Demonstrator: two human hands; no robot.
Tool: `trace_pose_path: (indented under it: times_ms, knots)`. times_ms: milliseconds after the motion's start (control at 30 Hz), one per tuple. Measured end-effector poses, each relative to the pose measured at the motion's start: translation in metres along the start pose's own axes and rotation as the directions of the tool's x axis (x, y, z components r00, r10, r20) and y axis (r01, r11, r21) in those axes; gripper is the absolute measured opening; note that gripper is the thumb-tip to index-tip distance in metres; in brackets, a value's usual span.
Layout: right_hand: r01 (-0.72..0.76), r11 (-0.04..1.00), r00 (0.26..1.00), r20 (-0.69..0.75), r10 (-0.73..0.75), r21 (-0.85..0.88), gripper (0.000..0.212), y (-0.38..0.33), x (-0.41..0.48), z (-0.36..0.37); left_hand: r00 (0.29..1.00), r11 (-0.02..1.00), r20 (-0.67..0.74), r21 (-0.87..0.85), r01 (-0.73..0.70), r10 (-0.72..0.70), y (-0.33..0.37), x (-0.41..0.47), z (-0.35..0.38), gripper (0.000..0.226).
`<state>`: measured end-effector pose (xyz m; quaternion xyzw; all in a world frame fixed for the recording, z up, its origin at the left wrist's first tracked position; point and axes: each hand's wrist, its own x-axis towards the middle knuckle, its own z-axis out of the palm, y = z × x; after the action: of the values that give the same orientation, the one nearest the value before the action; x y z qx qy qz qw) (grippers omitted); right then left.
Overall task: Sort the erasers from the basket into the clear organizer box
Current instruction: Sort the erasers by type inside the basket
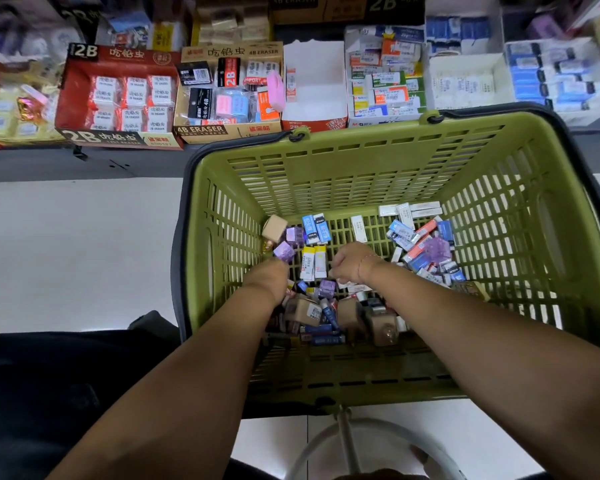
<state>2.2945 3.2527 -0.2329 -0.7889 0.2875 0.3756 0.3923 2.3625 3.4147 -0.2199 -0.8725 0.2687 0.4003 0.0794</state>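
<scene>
Hands in basket (326, 174), erasers (314, 263) loose on its floor. L hand (269, 277) fingers curled by purple eraser (284, 251), R hand (352, 263) curled too; whether gripping anything, can't tell. Pinch one type per trip. Organizer box not in view.

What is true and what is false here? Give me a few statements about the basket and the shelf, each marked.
1. Both the left hand and the right hand reach into the green basket. True.
2. The basket is empty. False: many small erasers lie on its bottom.
3. The red 2B box stands left of the 4B ERASER box. True.
4. The basket's handle stands upright. False: the dark handle lies folded down along the rim.
</scene>
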Motion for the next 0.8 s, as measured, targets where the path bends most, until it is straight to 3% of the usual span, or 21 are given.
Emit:
trace_pose_path:
  times_ms: [233,300,400,467,533,633,700,767,800]
  knots:
    - [-0.002,0.991,0.998,0.063,0.011,-0.133,0.030,0.006,-0.003,-0.010,1.000,0.997,-0.021,-0.081,-0.009,0.008,0.000,-0.002,-0.005,0.024]
    - [0.023,0.987,0.995,0.104,-0.006,-0.162,0.030,0.010,-0.004,-0.013,0.997,0.985,-0.072,-0.171,-0.006,-0.007,-0.001,-0.001,-0.005,0.021]
    - [0.095,0.936,0.994,0.090,-0.068,-0.340,0.032,0.015,-0.009,-0.015,0.978,0.940,-0.189,-0.340,0.013,-0.082,0.000,0.000,-0.005,0.025]
    - [0.100,0.912,0.995,0.058,-0.084,-0.397,0.031,0.017,-0.010,-0.012,0.963,0.863,-0.231,-0.505,0.002,-0.138,0.004,0.003,-0.005,0.025]
    - [0.074,0.903,0.997,0.040,-0.063,-0.423,0.032,0.015,-0.011,-0.012,0.960,0.672,-0.191,-0.740,-0.003,-0.207,0.010,0.006,-0.005,0.022]
    - [0.091,0.978,0.986,-0.123,-0.115,-0.186,0.021,0.009,-0.008,-0.014,0.969,0.389,-0.055,-0.920,0.045,-0.242,0.020,0.008,-0.004,0.030]
    - [0.171,0.960,0.973,-0.192,-0.129,0.221,0.017,0.003,-0.007,-0.016,0.970,0.315,-0.032,-0.948,0.047,-0.242,0.024,0.011,0.000,0.028]
    - [0.125,0.826,0.992,-0.063,-0.108,0.549,0.023,-0.002,-0.009,-0.016,0.966,0.279,-0.024,-0.959,0.051,-0.258,0.027,0.013,0.003,0.027]
    - [0.076,0.789,0.996,-0.006,-0.091,0.609,0.027,-0.002,-0.008,-0.014,0.963,0.271,-0.029,-0.962,0.047,-0.269,0.028,0.014,0.004,0.026]
